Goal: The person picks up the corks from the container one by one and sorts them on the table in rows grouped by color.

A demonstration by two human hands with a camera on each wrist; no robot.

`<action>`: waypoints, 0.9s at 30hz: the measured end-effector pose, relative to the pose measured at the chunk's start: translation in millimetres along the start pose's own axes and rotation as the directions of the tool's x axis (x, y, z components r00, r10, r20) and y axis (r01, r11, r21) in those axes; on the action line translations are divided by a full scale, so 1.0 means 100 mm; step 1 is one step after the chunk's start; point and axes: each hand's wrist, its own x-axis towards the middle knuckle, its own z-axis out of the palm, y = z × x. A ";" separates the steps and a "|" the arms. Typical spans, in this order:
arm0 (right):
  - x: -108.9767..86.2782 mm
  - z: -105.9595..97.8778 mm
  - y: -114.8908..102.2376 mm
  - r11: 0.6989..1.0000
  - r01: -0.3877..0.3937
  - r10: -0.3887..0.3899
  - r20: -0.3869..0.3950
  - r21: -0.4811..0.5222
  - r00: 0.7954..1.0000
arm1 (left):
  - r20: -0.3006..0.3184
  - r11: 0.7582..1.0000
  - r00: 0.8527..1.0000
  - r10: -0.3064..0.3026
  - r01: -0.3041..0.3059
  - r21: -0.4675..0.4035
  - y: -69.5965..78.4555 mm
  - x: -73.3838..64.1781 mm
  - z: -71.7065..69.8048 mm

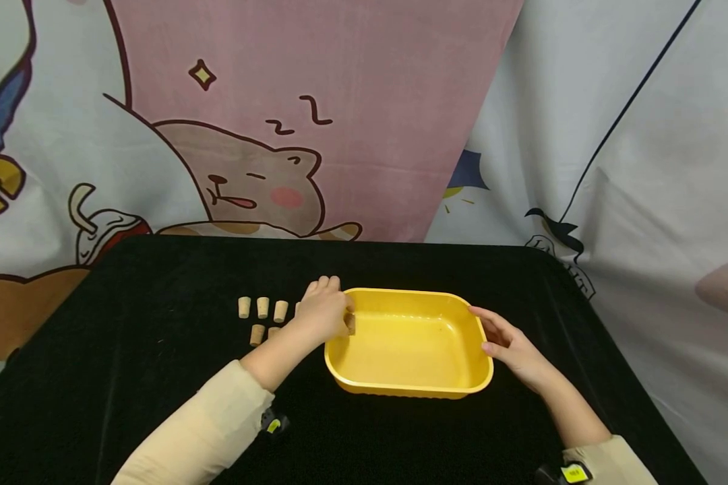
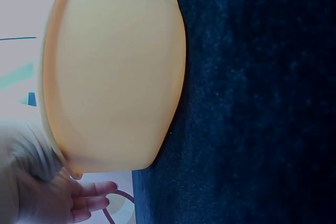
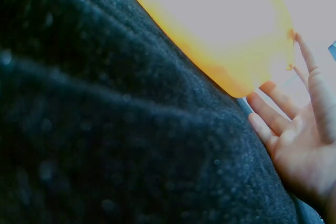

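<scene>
A yellow plastic basin (image 1: 409,391) sits on the black cloth. My left hand (image 1: 324,311) reaches over its left rim. Between its thumb and forefinger shows a small brown piece, apparently a cork (image 1: 351,324), mostly hidden by the fingers. The other fingers extend outside the rim; the left wrist view shows this hand (image 2: 50,198) blurred at the basin's end. On the opposite side my right hand (image 1: 518,350) holds the rim with thumb and forefinger, while its other fingers are spread beside the wall in the right wrist view. Several tapered corks (image 1: 263,308) stand left of the basin, partly behind my left forearm.
Black cloth (image 1: 158,303) covers the table around the basin. A printed curtain (image 1: 364,135) with cartoon animals hangs behind the table's far edge and along the right side. Dark wrist devices (image 1: 275,423) sit at both cuffs.
</scene>
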 end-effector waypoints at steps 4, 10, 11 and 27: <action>0.00 0.01 -0.02 1.000 0.015 -0.015 0.006 0.007 1.000 | 0.000 1.000 1.000 0.008 -0.008 0.014 0.01 0.00 -0.01; 0.00 0.01 -0.03 1.000 0.026 -0.026 0.010 0.014 1.000 | -0.003 0.999 1.000 0.024 -0.024 0.029 0.02 0.03 0.01; -0.01 0.01 -0.02 1.000 0.022 -0.022 0.010 0.014 1.000 | -0.002 0.999 1.000 0.023 -0.022 0.030 0.02 0.04 0.02; -0.01 0.02 -0.02 1.000 0.020 -0.020 -0.006 0.002 1.000 | -0.056 0.999 0.998 0.029 -0.031 -0.044 0.00 0.02 0.05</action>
